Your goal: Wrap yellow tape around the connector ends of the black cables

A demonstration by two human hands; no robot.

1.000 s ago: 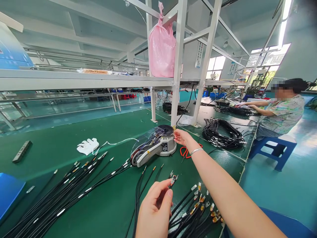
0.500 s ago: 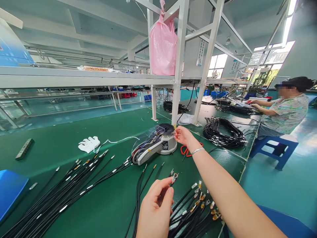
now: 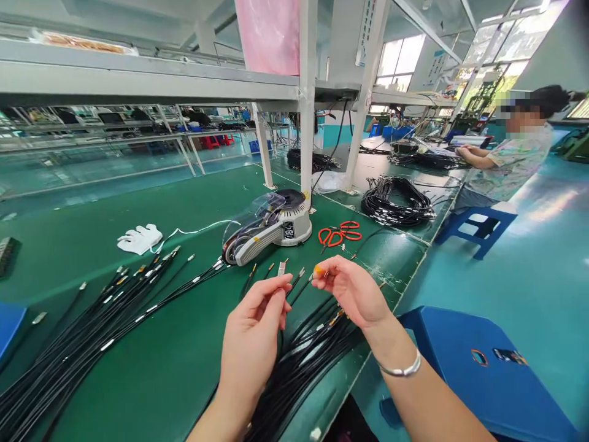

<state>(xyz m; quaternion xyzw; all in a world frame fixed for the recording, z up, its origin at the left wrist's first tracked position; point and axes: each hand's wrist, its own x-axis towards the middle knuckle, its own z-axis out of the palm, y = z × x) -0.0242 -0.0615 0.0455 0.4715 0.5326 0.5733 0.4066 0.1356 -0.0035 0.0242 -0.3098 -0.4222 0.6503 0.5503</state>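
Note:
My left hand [image 3: 255, 328] is closed in a pinch on a black cable, and its metal connector [image 3: 281, 268] sticks up above the thumb and forefinger. To its right, my right hand [image 3: 356, 291] pinches a small piece of amber tape [image 3: 318, 271] between the fingertips, a short gap from the connector. Beyond both hands stands a grey tape dispenser [image 3: 271, 230] with a round black top. Below the hands lies a bundle of black cables [image 3: 306, 350], partly hidden by them.
Red-handled scissors [image 3: 340, 235] lie right of the dispenser. More black cables [image 3: 115, 307] spread at left, near a white glove [image 3: 139, 239]. A coiled cable bundle [image 3: 398, 201] lies farther back. A blue stool [image 3: 460, 350] stands beside the table; a co-worker [image 3: 510, 153] sits beyond.
My right hand has come back from the dispenser towards my left hand, now with amber tape in its fingertips. My left hand has shifted slightly left and up. The view has tilted down.

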